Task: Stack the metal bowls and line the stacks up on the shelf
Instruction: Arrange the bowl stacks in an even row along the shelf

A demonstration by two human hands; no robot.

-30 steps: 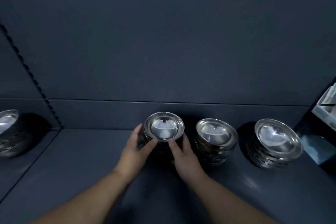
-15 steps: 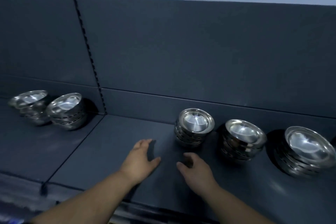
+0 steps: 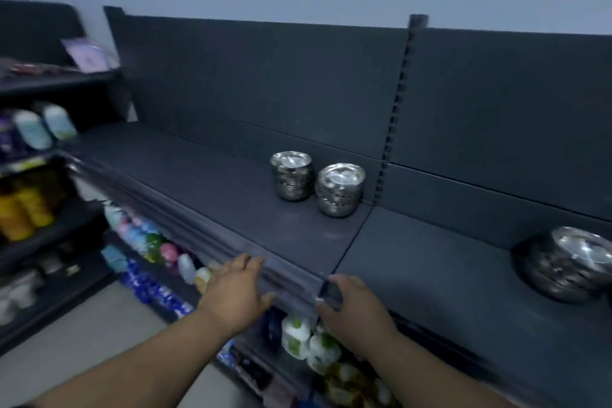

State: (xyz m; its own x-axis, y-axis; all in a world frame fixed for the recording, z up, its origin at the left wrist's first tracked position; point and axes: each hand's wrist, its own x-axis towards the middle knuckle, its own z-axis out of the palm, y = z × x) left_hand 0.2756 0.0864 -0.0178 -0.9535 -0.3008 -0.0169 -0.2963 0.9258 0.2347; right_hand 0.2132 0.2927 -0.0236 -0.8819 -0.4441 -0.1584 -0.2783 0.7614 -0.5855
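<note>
Two stacks of shiny metal bowls stand side by side near the back of the dark grey shelf [image 3: 205, 182]: a narrower stack [image 3: 292, 175] and a wider stack [image 3: 339, 189] beside the slotted upright. A third stack [image 3: 568, 263] sits on the adjoining shelf section at the far right, partly cut off. My left hand [image 3: 236, 291] hovers at the shelf's front edge with fingers spread, holding nothing. My right hand [image 3: 352, 305] is over the same edge, fingers loosely curled and empty. Both hands are well short of the bowls.
A slotted upright [image 3: 395, 109] divides the two shelf sections. Below the shelf, a lower shelf holds several coloured bottles [image 3: 298, 338]. To the left stands another rack with bottles [image 3: 33, 129] and yellow containers [image 3: 23, 212]. Grey floor [image 3: 82, 358] lies lower left.
Both hands let go of the bowl stack and drew back to the shelf's front edge. The view swung left and pulled away, bringing the left pair of stacks to the centre.
</note>
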